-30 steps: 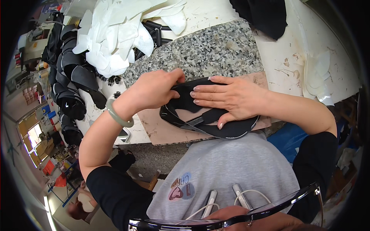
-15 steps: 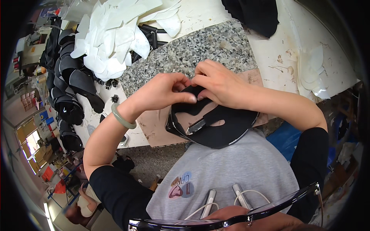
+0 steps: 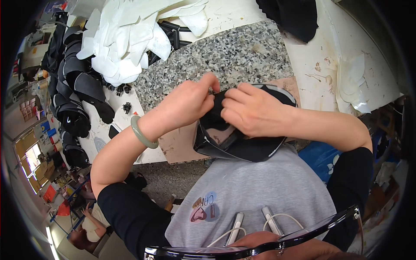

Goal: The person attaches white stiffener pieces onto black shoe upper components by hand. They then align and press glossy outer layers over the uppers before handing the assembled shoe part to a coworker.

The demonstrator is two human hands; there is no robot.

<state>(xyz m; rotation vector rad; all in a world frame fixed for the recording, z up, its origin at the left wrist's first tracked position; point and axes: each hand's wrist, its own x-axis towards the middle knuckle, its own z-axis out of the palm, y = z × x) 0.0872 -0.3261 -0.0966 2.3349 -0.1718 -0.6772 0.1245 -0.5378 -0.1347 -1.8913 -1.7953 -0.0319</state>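
A black shoe-upper piece [image 3: 236,141] with a pale edge is lifted off the bench in front of my chest. My left hand [image 3: 186,102] pinches its top edge, the forefinger raised; a green bangle [image 3: 143,134] circles that wrist. My right hand [image 3: 253,110] grips the same top edge from the right, fingers curled over the black material. The two hands touch at the fold. The piece hangs over a brown cardboard sheet [image 3: 180,145] next to a speckled granite slab [image 3: 234,56].
A heap of white cut pieces [image 3: 125,39] lies at the back left. Stacked black shoe uppers [image 3: 73,95] line the left bench edge. More black material [image 3: 290,15] sits at the far right, thin white pieces [image 3: 353,84] on the stained white bench.
The black piece lay flat under both palms a second ago. Both hands have since drawn together, lifted it and folded its top edge between the fingers.
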